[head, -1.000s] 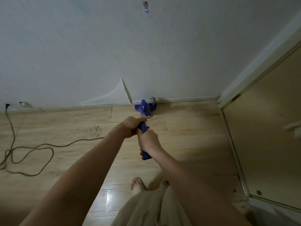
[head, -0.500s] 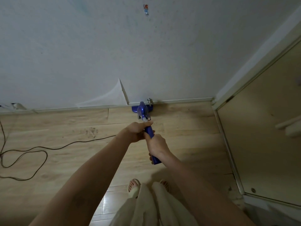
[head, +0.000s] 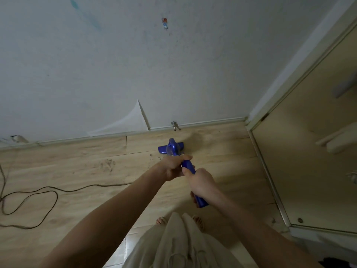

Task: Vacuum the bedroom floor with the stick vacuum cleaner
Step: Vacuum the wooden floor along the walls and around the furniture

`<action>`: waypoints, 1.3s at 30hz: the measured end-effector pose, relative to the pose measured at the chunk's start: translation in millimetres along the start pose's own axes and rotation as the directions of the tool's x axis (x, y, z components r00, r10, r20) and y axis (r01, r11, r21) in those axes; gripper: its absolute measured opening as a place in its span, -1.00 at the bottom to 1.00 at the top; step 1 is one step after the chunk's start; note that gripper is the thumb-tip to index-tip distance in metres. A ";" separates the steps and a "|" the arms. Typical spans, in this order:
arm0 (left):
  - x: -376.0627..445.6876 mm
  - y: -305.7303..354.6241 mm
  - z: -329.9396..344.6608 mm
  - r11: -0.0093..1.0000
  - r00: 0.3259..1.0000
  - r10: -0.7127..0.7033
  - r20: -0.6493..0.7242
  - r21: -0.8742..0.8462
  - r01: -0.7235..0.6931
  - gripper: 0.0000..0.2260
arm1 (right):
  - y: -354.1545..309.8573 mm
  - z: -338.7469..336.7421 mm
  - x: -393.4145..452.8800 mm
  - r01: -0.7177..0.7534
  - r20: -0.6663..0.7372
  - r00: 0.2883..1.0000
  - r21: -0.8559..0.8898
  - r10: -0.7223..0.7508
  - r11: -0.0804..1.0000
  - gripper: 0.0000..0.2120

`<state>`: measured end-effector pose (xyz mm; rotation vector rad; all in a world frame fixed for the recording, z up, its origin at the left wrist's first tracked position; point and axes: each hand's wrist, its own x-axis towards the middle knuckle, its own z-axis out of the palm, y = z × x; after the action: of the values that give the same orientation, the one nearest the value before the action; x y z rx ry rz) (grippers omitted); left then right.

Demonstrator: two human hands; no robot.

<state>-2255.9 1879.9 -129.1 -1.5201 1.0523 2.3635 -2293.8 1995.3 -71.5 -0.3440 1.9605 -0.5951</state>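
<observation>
A blue stick vacuum cleaner stands on the light wooden floor, its head a short way in front of the white wall's baseboard. My left hand grips the blue handle high up, just behind the body. My right hand grips the same handle lower down, and the handle's end sticks out below it. Both arms reach forward from the bottom of the view. A dusty smudge marks the floor left of the vacuum head.
A black cord loops over the floor at the left. A metal door stop sticks out of the baseboard. A door with its frame and threshold stands at the right. Peeling wallpaper hangs near the baseboard. My feet are below.
The vacuum head has come back from the baseboard toward me, and the door stop it hid now shows. Both hands moved with the handle, still gripping it.
</observation>
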 end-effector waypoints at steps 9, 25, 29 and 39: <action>16.3 -10.1 22.1 0.992 0.993 0.098 -0.067 -0.070 -0.102 -0.83 | 23.9 -5.5 21.8 0.003 -0.143 0.990 -0.070 -0.013 0.998 -0.65; 23.1 9.1 39.5 0.993 0.997 0.050 0.058 0.105 -0.055 -0.78 | 28.6 -12.4 23.0 0.014 -0.207 0.978 0.106 0.008 0.994 -0.57; 33.0 3.3 40.9 0.997 0.999 0.038 -0.004 0.068 -0.038 -0.66 | 29.2 -6.1 33.6 -0.010 -0.186 0.982 0.013 0.012 1.000 -0.61; 38.4 13.1 43.3 0.989 0.991 -0.050 0.124 0.146 0.032 -0.77 | 20.0 -39.9 9.8 -0.067 -0.096 0.993 0.053 0.072 0.996 -0.63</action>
<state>-2312.6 1887.7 -144.6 -1.3101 1.1232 2.2688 -2333.5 2017.5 -75.3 -0.2180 2.0391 -0.6246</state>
